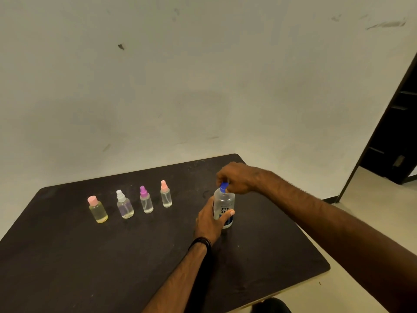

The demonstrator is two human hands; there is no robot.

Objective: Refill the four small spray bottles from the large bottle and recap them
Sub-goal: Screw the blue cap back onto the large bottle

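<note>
The large clear bottle (223,205) with a blue label stands upright on the dark table (112,256), right of centre. My left hand (209,223) grips its body from the left. My right hand (234,178) pinches its blue cap (223,187) from above. Four small spray bottles stand in a row to the left: a yellowish one with a pink cap (98,210), a clear one with a white sprayer (124,205), one with a purple sprayer (146,201), and one with a pink sprayer (166,195). All four carry their tops.
A pale wall rises behind the table. The table's right edge (316,249) runs diagonally beside a light floor. A dark doorway (397,132) opens at the far right. A dark rounded object (273,306) shows below the table's front edge.
</note>
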